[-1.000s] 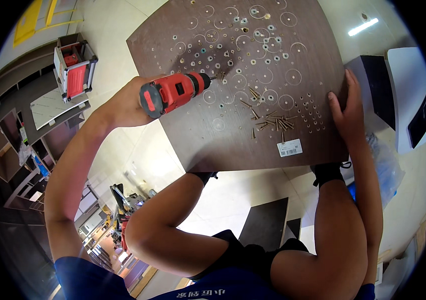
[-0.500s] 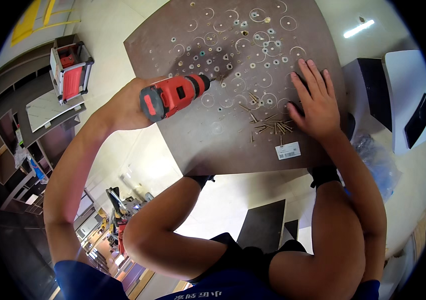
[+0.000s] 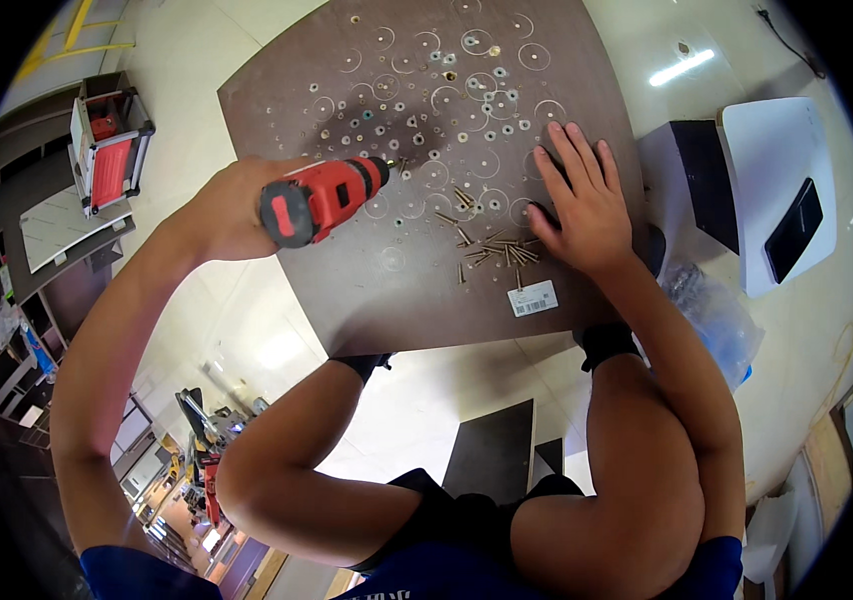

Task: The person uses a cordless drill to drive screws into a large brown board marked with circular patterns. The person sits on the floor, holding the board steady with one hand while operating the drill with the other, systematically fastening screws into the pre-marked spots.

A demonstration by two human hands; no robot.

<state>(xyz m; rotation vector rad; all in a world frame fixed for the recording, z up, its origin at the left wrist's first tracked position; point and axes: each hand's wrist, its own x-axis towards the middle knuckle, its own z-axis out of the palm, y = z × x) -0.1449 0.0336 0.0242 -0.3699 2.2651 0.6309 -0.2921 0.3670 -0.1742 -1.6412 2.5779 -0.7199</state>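
My left hand (image 3: pixel 237 212) is wrapped around a red and black cordless drill (image 3: pixel 325 198). Its bit points right, toward a screw (image 3: pixel 404 163) on the brown board (image 3: pixel 347 300); whether the two touch, I cannot make out. Flat on the board's right side lies my right hand (image 3: pixel 587 208), fingers spread and thumb toward several loose brass-coloured screws (image 3: pixel 502 248). Holes and pale ring marks dot the board's upper part. A white label (image 3: pixel 533 298) sits near its front edge, below the screws.
A white surface at right carries a black phone (image 3: pixel 794 230), beside a dark box side (image 3: pixel 704 187). Clear plastic wrap (image 3: pixel 712 318) lies on the floor. At left stand a red-and-grey cart (image 3: pixel 110 150) and dark shelving (image 3: pixel 72 265). A dark panel (image 3: pixel 487 450) is between my legs.
The whole view has shifted, so the board and both hands appear further left. The drill and my right hand keep nearly the same places over the board.
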